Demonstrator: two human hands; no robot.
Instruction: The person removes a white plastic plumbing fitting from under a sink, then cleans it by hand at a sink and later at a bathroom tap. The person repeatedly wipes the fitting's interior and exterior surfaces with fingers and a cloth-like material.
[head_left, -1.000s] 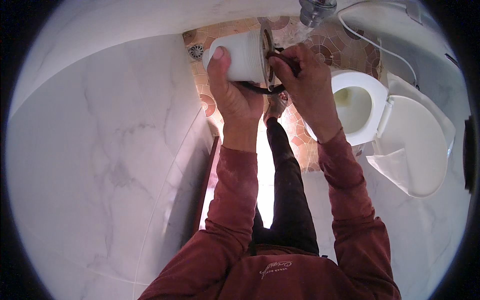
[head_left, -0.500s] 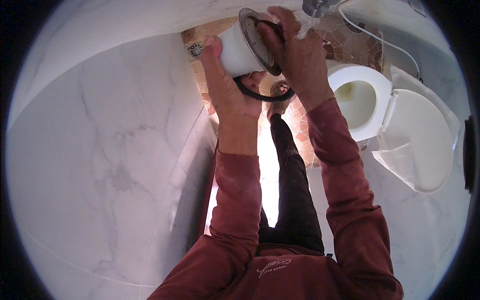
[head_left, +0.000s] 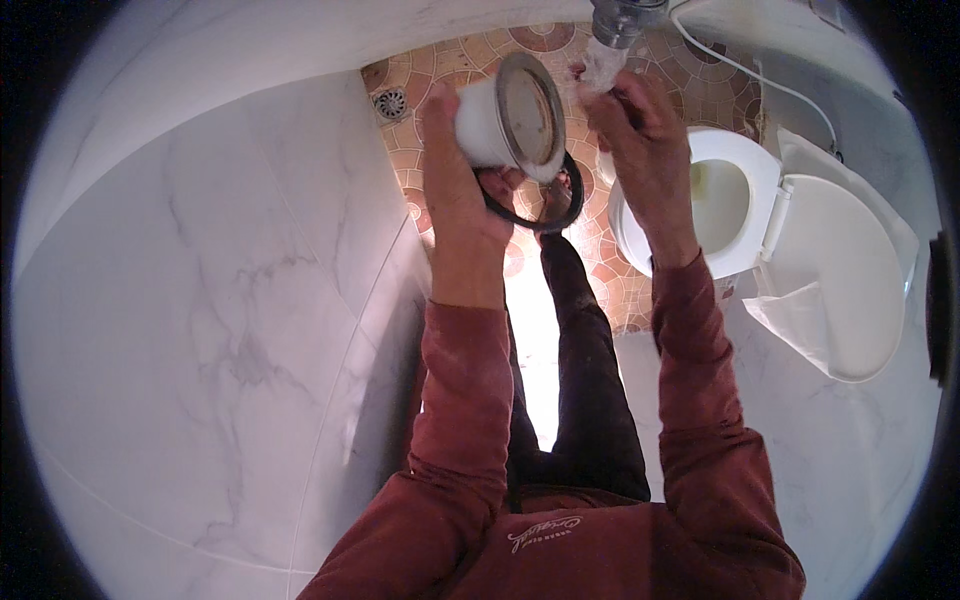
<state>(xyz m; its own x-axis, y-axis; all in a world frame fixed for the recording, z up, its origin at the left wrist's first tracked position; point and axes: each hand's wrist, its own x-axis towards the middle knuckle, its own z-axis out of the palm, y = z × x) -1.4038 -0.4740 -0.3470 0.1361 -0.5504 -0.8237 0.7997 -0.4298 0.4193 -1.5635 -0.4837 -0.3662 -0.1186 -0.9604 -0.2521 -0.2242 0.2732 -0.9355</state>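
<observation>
My left hand (head_left: 458, 190) is wrapped round a white cup-shaped piece (head_left: 478, 125) with a wide grey rim, tilted so that its brown-stained round face points right. A thin black ring (head_left: 545, 228) hangs from the same hand, just below the piece. To the right, my right hand (head_left: 645, 150) is apart from the piece, with its fingers curled in under a grey metal fitting (head_left: 625, 18). A clear, whitish streak (head_left: 602, 65) runs from that fitting to the fingertips; it looks like water, though clear film is possible. Whatever the right fingers hold is hidden.
An open toilet (head_left: 640, 240) stands at the right, its lid (head_left: 850, 290) raised against the wall. Brown patterned tiles (head_left: 470, 60) cover the floor, with a round drain grate (head_left: 391, 102) near the left wall. A white hose (head_left: 745, 68) curves down the far right.
My right hand has pulled away from the stained face, moving right and under the fitting. The cup-shaped piece and black ring have come slightly lower, and the face shows more fully.
</observation>
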